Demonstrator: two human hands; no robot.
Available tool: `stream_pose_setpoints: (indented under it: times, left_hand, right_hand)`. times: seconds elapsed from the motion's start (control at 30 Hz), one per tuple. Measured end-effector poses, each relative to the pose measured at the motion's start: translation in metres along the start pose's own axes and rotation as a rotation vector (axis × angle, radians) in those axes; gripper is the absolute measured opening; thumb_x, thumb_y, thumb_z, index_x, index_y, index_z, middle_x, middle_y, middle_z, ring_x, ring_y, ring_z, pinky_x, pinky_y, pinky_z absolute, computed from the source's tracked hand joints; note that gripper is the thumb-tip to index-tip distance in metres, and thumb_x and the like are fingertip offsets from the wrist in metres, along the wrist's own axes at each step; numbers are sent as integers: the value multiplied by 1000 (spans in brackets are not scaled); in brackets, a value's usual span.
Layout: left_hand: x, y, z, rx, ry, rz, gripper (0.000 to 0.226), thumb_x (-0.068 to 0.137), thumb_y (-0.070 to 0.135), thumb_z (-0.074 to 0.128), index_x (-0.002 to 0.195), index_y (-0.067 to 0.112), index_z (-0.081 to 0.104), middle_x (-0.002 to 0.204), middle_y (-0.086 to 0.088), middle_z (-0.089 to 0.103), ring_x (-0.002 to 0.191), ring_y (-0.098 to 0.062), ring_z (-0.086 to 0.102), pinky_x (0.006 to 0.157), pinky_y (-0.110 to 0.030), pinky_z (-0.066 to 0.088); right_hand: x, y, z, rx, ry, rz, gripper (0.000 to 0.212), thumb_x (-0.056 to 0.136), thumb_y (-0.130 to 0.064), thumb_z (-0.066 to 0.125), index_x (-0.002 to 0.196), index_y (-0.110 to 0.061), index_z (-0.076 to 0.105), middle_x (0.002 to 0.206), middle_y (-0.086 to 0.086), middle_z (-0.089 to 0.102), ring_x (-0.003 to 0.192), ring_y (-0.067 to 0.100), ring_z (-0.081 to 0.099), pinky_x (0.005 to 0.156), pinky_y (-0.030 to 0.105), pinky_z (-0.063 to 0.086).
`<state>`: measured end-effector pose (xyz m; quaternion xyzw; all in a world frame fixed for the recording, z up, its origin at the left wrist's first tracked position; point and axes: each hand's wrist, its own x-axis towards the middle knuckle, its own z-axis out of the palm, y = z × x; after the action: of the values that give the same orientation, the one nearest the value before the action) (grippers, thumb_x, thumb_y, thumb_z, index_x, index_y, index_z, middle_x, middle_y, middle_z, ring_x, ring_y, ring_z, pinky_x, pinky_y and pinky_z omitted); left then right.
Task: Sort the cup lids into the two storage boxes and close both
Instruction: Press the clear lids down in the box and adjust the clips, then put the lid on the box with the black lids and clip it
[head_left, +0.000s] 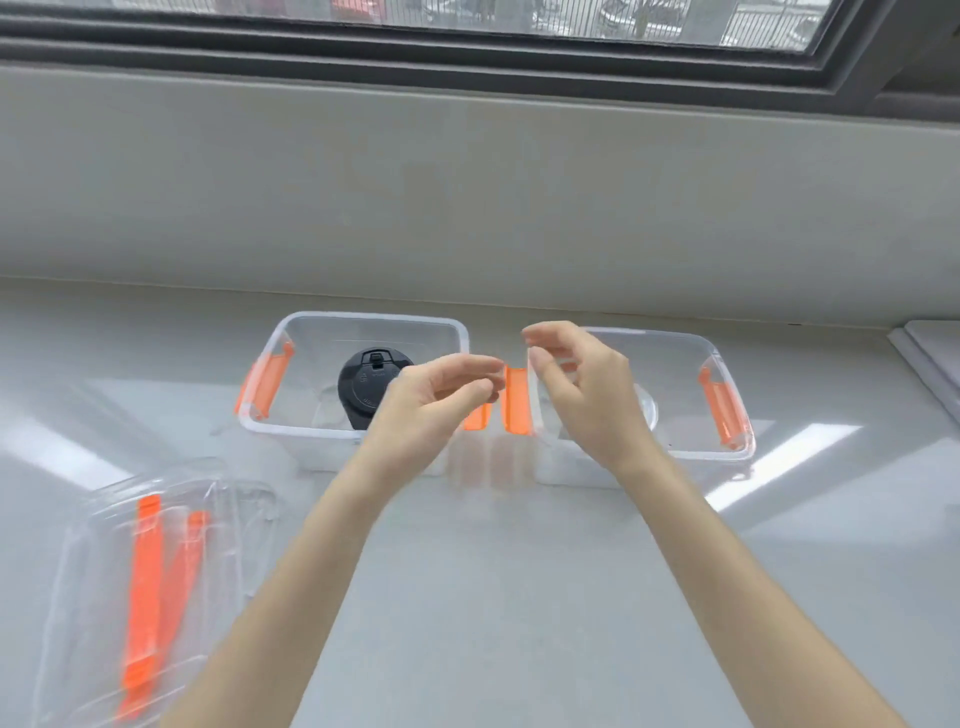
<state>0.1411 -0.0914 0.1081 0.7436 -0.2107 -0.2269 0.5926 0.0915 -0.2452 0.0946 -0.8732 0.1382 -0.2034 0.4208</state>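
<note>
Hovering over two open boxes' adjoining rims, left hand (431, 400) and right hand (582, 389) loosely curled, empty, bare counter (493, 597) nearer.

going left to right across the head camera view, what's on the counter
Stacked clear box lids with orange strips → left storage box holding a black cup lid → right storage box → white slab at the edge.

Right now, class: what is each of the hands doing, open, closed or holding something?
Left hand: open, fingers loosely curled, holding nothing.
Right hand: open, fingers loosely curled, holding nothing.
</note>
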Motion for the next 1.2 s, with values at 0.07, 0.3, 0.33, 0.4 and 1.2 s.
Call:
stream_pose_setpoints:
  times: [0.07,0.3,0.33,0.4,1.2]
  left_hand:
    - [-30,-9,-37,0,106,30,22,87,5,54,91,20,69,76,9,75,78,0,68,71,-11,50]
    - [-87,-82,-163,185,504,-185,20,87,3,53,95,14,67,93,0,75,81,-13,63,72,-12,48]
    - [-93,-93,-175,228,546,-234,21,87,3,53,100,10,67,103,-10,71,85,-18,61,74,-14,46]
    - [-102,-112,-191,329,605,-309,24,86,6,54,106,6,66,110,-14,68,95,-23,60,80,-18,42]
    - [-90,-201,-297,715,680,-531,23,85,2,53,100,-1,70,107,-23,70,106,-36,61,89,-33,43]
  right_hand:
    - [-22,-26,21,80,-53,-65,17,90,-11,55,102,-11,66,90,-8,64,76,-3,55,67,0,40]
    - [-98,-54,126,191,-420,13,14,87,-16,58,96,-10,68,74,-10,60,64,-2,53,64,7,38]
    - [-104,-54,142,191,-463,45,15,87,-16,57,96,-10,68,74,-9,60,66,2,54,67,14,42]
    - [-110,-55,169,174,-516,99,16,87,-18,57,95,-11,68,75,-7,61,69,12,58,75,29,49]
    - [-133,-62,258,-87,-685,316,27,77,-13,52,104,-10,59,81,-2,59,82,22,59,75,32,50]
